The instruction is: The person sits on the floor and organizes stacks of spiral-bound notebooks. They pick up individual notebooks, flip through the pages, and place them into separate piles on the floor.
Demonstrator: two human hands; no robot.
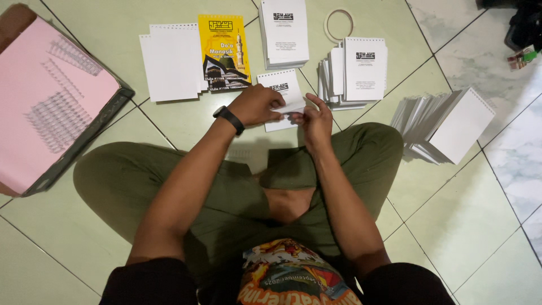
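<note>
Left hand point(257, 105) is curled, its grip pinching the near edge of a small white booklet point(282, 90). Right hand point(316, 118) meets it from the other side, thumb and forefinger pressed together on the same edge, just beside the left fingertips. The booklet lies flat on the floor point(463, 226) in front of the crossed legs, a dark mark at its top; a loose white sheet appears to sit under it, though the hands hide the join. A black watch point(228, 119) sits on the left wrist.

Beyond the booklet, toward the far edge of the floor in view:
- a yellow cover point(224, 52) with a picture of a building, lying flat;
- blank punched sheets point(171, 61), touching the yellow cover on its left;
- a tall stack point(284, 33) of white booklets, just beside the yellow cover on its right;
- a tape ring point(339, 24), near that stack;
- a fanned stack point(355, 70) of white booklets, just right of the held booklet.

Further right, well apart from the hands, a slumped pile point(446, 124) of spiral-punched white pads leans on the tiles.

At the left edge, a tray point(79, 149) with a dark rim carries a pink sheet point(34, 101) and several wire binding coils point(56, 113).
</note>
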